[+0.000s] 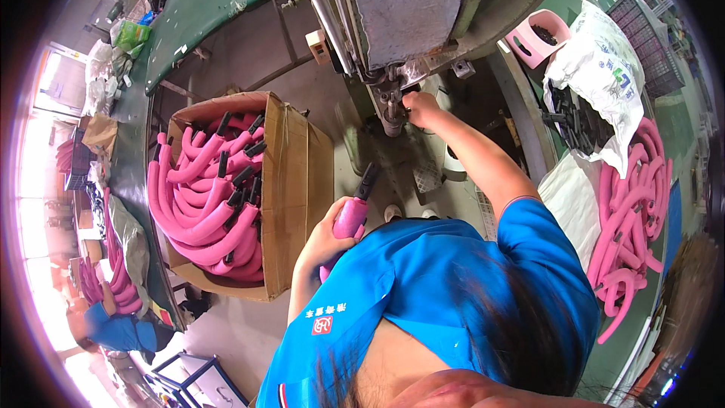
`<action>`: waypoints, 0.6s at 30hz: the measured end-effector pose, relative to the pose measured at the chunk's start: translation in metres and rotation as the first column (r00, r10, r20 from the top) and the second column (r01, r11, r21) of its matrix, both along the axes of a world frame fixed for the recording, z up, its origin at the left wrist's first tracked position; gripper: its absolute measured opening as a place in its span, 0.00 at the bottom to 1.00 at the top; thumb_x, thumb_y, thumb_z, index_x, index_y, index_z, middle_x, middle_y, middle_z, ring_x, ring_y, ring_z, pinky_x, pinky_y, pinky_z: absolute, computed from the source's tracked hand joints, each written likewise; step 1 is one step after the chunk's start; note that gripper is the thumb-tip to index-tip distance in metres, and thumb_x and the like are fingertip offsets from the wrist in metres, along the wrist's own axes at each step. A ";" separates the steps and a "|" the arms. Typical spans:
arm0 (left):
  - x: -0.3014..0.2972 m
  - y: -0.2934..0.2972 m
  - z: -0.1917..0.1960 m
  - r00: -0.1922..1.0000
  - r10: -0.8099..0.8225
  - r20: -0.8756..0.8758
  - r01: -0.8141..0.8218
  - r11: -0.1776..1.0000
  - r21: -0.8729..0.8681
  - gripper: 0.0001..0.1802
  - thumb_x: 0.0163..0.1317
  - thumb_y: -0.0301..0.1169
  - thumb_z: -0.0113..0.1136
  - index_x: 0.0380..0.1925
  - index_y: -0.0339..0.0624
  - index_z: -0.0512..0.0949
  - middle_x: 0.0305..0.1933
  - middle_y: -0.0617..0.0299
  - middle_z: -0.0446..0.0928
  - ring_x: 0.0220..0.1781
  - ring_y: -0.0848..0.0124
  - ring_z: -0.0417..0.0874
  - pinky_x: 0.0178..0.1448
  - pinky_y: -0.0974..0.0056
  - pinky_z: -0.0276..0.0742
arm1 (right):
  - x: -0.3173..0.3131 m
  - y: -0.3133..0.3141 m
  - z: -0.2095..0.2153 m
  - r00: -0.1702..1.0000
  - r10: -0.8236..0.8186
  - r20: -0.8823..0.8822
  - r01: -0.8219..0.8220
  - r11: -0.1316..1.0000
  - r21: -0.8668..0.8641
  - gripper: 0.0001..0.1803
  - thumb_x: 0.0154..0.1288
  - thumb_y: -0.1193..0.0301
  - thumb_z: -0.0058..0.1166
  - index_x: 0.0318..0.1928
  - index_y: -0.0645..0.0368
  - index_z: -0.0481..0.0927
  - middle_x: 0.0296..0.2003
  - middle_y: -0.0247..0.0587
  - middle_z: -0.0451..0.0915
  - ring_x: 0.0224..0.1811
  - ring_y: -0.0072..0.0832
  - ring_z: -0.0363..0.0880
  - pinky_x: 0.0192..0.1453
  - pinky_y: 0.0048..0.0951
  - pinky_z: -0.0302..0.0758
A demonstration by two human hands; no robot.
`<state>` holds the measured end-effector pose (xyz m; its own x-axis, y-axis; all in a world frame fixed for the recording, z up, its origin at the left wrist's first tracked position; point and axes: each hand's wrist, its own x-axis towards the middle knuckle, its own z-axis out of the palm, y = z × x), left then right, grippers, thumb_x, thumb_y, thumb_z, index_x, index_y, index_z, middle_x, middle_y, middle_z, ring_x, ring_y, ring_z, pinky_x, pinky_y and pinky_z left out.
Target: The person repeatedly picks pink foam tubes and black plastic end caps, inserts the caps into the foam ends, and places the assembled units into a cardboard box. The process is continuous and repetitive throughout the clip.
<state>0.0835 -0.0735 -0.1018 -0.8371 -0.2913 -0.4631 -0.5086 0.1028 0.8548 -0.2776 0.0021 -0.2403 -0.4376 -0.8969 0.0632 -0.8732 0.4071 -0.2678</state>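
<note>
My left hand (327, 233) is closed around a pink foam-covered tube (351, 217) in front of my body. A black plastic end piece (366, 183) sticks out of the tube's upper end, tilted to the right. My right hand (424, 111) is at the lower head (391, 100) of a large, worn metal machine (408, 11). Its fingers are bent together beside the machine's tip; whatever is between them is too small or hidden to make out.
Left of me stands an open cardboard box (298, 181) full of pink tubes (204, 196) with black ends. At right are a pink bin (521, 47), a white sack (604, 49) spilling black pieces (578, 125), and more pink tubes (627, 204). A co-worker (121, 325) is at far left.
</note>
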 end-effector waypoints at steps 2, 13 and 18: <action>0.005 0.006 0.001 1.000 0.028 -0.002 -0.028 0.999 -0.031 0.40 0.41 0.31 0.65 0.60 0.53 0.65 0.47 0.53 0.77 0.49 0.62 0.79 0.57 0.62 0.70 | -0.017 -0.009 0.008 0.964 -0.130 0.232 0.111 0.989 0.093 0.04 0.49 0.73 0.54 0.26 0.58 0.79 0.32 0.51 0.82 0.37 0.49 0.81 0.39 0.47 0.77; 0.043 0.005 0.005 0.921 0.323 -0.220 -0.382 0.859 -0.342 0.41 0.43 0.31 0.63 0.62 0.47 0.64 0.45 0.49 0.78 0.46 0.59 0.81 0.54 0.59 0.74 | -0.073 -0.045 -0.074 0.446 -0.485 0.752 0.681 0.729 0.066 0.38 0.65 0.40 0.34 0.60 0.59 0.68 0.52 0.62 0.74 0.56 0.55 0.72 0.57 0.48 0.67; 0.107 -0.019 0.070 0.544 0.728 -0.418 -0.824 0.558 -0.100 0.26 0.46 0.24 0.63 0.48 0.35 0.71 0.33 0.59 0.75 0.31 0.72 0.79 0.38 0.68 0.76 | -0.067 -0.050 -0.057 0.764 -0.462 0.451 0.547 0.834 -0.070 0.30 0.65 0.50 0.38 0.59 0.57 0.68 0.56 0.59 0.71 0.58 0.55 0.68 0.59 0.49 0.65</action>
<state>0.1902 -0.0921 -0.0321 -0.2893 -0.9564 -0.0397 -0.2241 0.0274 0.9742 -0.3445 -0.0478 -0.2972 -0.8461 -0.5273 -0.0778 -0.3523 0.6629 -0.6606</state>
